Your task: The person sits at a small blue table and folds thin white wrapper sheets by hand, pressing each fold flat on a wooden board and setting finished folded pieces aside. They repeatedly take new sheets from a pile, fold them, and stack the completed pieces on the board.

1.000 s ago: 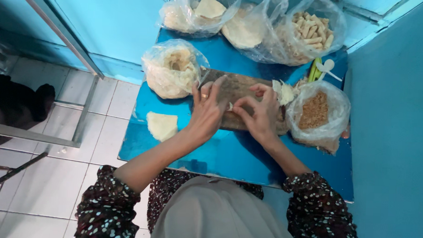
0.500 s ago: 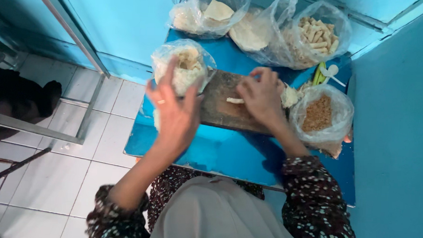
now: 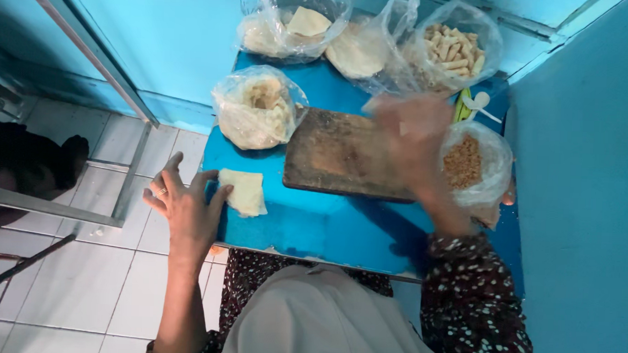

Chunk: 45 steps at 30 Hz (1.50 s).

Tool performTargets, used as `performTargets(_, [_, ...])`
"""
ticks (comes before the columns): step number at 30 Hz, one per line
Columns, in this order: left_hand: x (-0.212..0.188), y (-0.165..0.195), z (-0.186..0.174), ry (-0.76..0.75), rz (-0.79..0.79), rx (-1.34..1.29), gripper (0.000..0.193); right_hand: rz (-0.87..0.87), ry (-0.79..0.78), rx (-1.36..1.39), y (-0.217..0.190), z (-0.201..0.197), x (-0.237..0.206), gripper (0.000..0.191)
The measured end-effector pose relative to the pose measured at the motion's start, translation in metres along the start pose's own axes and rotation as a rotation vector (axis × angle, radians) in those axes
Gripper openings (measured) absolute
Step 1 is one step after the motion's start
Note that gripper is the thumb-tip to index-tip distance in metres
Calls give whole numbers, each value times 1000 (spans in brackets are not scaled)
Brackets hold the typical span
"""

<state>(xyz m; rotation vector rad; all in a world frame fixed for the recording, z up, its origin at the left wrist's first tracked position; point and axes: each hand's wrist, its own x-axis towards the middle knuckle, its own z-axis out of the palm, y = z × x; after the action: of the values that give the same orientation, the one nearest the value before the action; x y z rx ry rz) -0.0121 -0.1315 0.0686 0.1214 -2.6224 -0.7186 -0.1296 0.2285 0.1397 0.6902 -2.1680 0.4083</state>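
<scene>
My left hand (image 3: 185,208) is spread open at the left edge of the blue table (image 3: 312,228), its fingers touching a pale folded pastry sheet (image 3: 243,192). My right hand (image 3: 412,142) is blurred in motion above the right end of a bare wooden cutting board (image 3: 346,155); whether it holds anything is unclear. Next to it sits a clear bag of brown crumbly filling (image 3: 467,164).
Clear bags stand at the back: pale wrappers (image 3: 257,108), folded pieces (image 3: 291,22), round flat sheets (image 3: 360,49), rolled sticks (image 3: 458,46). A white spoon and green stalks (image 3: 469,104) lie by the blue wall (image 3: 578,186). White tiled floor and a metal frame (image 3: 88,64) are at left.
Both hands left the board, which now lies bare. My left hand swung out to the folded sheet at the table's left edge; my right hand moved toward the far right of the board.
</scene>
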Motion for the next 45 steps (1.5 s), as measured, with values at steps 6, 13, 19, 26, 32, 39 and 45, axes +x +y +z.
performTargets(6, [-1,10,3,7,52,-32,18,91,113,-65,118,-31,55,22])
performTargets(13, [5,39,-12,-79,18,-302,15,321,105,428,72,-59,38,24])
performTargets(19, [33,96,13,-309,56,-1016,31,648,-745,1244,-48,-5,-9,82])
performTargets(26, [43,121,13,-333,89,-800,54,700,-634,1034,-44,26,-31,58])
performTargets(32, [104,124,44,5,562,-396,41,278,-341,159,3,-28,-17,48])
performTargets(39, [189,223,147,332,616,312,61,365,-433,363,3,-35,-21,24])
performTargets(45, [213,238,158,20,385,215,20,416,-312,372,26,-29,-34,27])
